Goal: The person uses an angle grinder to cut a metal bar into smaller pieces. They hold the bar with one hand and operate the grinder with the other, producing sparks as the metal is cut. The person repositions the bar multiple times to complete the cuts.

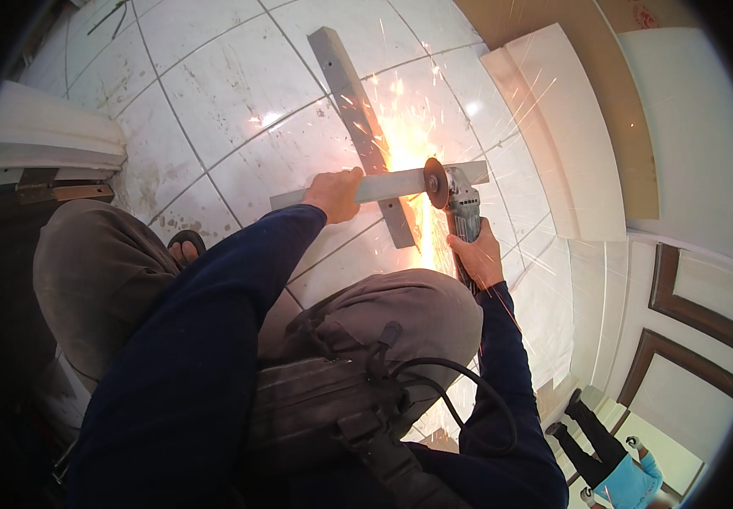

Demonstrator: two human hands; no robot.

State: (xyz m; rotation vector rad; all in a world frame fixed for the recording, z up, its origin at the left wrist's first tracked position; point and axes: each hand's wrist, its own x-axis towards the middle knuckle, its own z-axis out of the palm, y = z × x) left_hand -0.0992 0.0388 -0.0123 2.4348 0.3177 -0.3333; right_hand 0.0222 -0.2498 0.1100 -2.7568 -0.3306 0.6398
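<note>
My right hand is wrapped round the body of an angle grinder. The grinder's brown disc stands upright against a grey metal bar, and bright sparks fly away from the contact, both up the floor and back toward my knee. With closed fingers my left hand grips that bar left of the disc. Beneath it, crossing at an angle, lies a longer grey bar with small holes, flat on the floor. Glare hides the exact point where disc and metal meet.
White floor tiles with stains surround the bars. Pale and brown boards lean at the right. My bent knees are close to the sparks, and a black cable loops by my right arm. Another person stands at the lower right.
</note>
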